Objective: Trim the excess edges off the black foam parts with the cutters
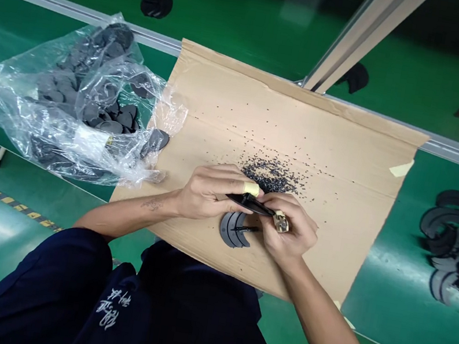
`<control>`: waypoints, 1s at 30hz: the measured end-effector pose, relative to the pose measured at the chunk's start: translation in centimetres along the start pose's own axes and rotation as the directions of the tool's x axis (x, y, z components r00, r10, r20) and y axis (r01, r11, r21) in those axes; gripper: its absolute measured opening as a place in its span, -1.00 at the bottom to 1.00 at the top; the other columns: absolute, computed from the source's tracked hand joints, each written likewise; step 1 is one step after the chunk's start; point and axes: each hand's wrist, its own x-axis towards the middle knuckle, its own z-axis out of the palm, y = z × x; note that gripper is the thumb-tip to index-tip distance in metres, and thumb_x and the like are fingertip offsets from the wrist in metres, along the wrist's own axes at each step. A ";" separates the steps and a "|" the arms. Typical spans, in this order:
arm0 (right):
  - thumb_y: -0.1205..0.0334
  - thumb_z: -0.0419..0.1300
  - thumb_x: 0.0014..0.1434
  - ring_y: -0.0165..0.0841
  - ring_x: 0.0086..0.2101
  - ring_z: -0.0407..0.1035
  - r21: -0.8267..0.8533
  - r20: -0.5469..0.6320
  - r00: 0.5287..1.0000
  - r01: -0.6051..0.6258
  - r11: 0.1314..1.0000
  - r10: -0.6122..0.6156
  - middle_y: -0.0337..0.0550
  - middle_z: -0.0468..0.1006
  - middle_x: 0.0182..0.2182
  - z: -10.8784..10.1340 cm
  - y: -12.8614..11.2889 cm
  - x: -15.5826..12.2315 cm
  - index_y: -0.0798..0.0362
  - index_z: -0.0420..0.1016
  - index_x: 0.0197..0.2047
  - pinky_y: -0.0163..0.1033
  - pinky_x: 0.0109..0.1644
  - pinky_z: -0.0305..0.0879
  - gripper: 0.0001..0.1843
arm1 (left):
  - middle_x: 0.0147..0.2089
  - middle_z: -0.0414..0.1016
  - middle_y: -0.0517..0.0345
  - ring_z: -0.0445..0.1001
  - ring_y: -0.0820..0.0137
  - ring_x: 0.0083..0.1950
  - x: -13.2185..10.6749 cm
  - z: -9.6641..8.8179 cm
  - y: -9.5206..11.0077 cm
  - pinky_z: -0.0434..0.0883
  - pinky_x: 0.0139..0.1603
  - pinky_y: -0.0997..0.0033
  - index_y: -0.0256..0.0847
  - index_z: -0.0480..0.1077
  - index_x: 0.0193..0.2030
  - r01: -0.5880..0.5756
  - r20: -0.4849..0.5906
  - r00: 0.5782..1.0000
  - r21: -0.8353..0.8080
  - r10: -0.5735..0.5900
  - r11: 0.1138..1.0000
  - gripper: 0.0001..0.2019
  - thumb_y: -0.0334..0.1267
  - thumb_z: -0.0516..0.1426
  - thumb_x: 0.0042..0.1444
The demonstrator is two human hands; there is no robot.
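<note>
My left hand [213,190] pinches a thin black plastic piece [250,203], fingers closed around its left end; yellow tape wraps one fingertip. My right hand [292,229] is closed at the other end of that piece, around a small tool [281,222] with a shiny metal end. Fingers hide most of the tool, so its kind is unclear. Just below the hands, several dark curved pieces [235,230] joined by a thin black strip lie on the cardboard sheet [339,149]. A pile of tiny black bits [273,173] is scattered just beyond my fingers.
To the left, a clear plastic bag [25,102] holds many dark flat pieces. Stacks of curved black parts [453,227] lie on the green table [398,270] at right. A metal post [357,41] rises behind the cardboard, and more dark parts [156,3] lie beyond the rail.
</note>
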 end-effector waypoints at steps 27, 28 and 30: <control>-0.08 0.42 0.15 -0.24 -0.22 0.59 0.188 0.168 0.951 -0.290 0.938 0.260 -0.09 0.68 -0.23 -1.1 -0.7 1.0 -0.03 0.59 -0.16 -0.09 -0.07 0.55 -0.67 | -0.29 0.61 0.08 0.58 0.52 -0.25 0.0 0.0 0.2 0.52 -0.20 0.58 -0.27 0.58 -0.24 0.377 0.213 0.925 -0.434 -0.314 0.818 -0.88 -0.25 0.34 0.20; -0.06 0.41 0.16 -0.25 -0.23 0.58 0.172 0.168 0.952 -0.285 0.943 0.257 -0.11 0.68 -0.25 -1.1 -0.7 0.9 -0.03 0.59 -0.18 -0.10 -0.08 0.54 -0.69 | -0.28 0.61 0.08 0.58 0.51 -0.24 -0.1 0.0 0.2 0.52 -0.18 0.56 -0.26 0.58 -0.23 0.371 0.210 0.928 -0.422 -0.309 0.827 -0.87 -0.23 0.33 0.22; 0.00 0.43 0.16 -0.27 -0.26 0.57 0.145 0.128 0.956 -0.282 0.948 0.264 -0.14 0.67 -0.28 -1.0 -0.7 0.8 -0.03 0.57 -0.20 -0.13 -0.11 0.53 -0.74 | -0.23 0.62 0.04 0.58 0.47 -0.20 -0.2 0.1 0.2 0.54 -0.14 0.49 -0.25 0.57 -0.16 0.371 0.207 0.927 -0.398 -0.312 0.839 -0.75 -0.08 0.24 0.30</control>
